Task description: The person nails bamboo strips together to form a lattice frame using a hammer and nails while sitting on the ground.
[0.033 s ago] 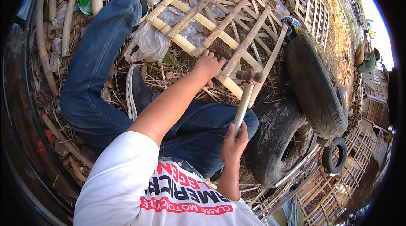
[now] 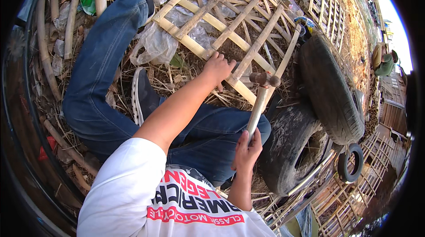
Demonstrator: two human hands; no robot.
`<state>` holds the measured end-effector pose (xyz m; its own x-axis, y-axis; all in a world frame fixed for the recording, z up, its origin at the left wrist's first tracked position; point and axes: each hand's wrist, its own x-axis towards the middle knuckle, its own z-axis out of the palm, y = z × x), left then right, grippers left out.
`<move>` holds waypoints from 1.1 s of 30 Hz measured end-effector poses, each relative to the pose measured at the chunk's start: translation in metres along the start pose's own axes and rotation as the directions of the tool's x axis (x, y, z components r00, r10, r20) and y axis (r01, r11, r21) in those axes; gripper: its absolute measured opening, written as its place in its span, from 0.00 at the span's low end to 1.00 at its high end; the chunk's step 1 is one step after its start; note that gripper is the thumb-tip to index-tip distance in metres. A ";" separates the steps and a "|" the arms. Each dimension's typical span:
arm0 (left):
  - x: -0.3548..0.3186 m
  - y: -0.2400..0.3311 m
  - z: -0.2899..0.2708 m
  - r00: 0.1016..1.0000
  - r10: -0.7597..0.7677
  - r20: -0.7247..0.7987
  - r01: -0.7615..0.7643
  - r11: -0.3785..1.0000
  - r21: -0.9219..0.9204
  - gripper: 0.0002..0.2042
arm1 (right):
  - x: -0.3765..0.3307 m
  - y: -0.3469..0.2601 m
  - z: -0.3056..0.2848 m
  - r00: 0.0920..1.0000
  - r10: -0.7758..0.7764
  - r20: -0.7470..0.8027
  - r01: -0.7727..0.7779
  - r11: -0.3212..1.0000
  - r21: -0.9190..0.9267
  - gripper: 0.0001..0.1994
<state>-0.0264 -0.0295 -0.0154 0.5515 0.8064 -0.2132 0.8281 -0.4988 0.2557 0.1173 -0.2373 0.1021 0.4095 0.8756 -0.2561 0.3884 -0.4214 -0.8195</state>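
My right hand [image 2: 247, 153] is wrapped round the light-coloured handle of a hammer [image 2: 255, 112]. The hammer's rusty head [image 2: 264, 79] is up over the near right corner of a bamboo lattice [image 2: 195, 41]. This lattice is made of pale split strips crossed by thinner sticks. At its near edge my left hand [image 2: 218, 69] is closed on the pale strip, close to where a cross stick meets it. The fingers on the strip's far side are partly hidden.
Old tyres [image 2: 330, 88] lie at the right, with a small tyre [image 2: 350, 163] beyond. Plastic bags [image 2: 157, 44] and dry litter surround my legs. Another lattice [image 2: 326, 9] lies at the far right. A person in green [image 2: 387, 64] is in the distance.
The hammer's head has shifted slightly right and a little down, tilting in my right hand. My left hand and the lattice have stayed put.
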 end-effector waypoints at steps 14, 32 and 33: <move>0.003 0.000 -0.003 0.998 -0.013 0.062 0.016 0.999 -0.052 0.57 | 0.017 0.011 0.012 0.984 -0.171 0.059 0.180 0.910 -0.372 0.15; 0.002 0.000 -0.001 0.999 -0.017 0.035 0.017 1.000 -0.002 0.57 | 0.008 0.015 0.007 0.998 -0.044 0.040 0.049 0.990 -0.130 0.15; 0.001 -0.001 -0.001 1.000 -0.005 0.015 0.005 1.000 -0.004 0.57 | 0.003 0.010 0.006 0.999 0.018 0.033 -0.016 0.998 -0.057 0.15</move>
<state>-0.0270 -0.0280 -0.0152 0.5491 0.8038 -0.2289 0.8304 -0.4935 0.2587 0.1172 -0.2375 0.0895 0.3887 0.8754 -0.2874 0.4281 -0.4479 -0.7850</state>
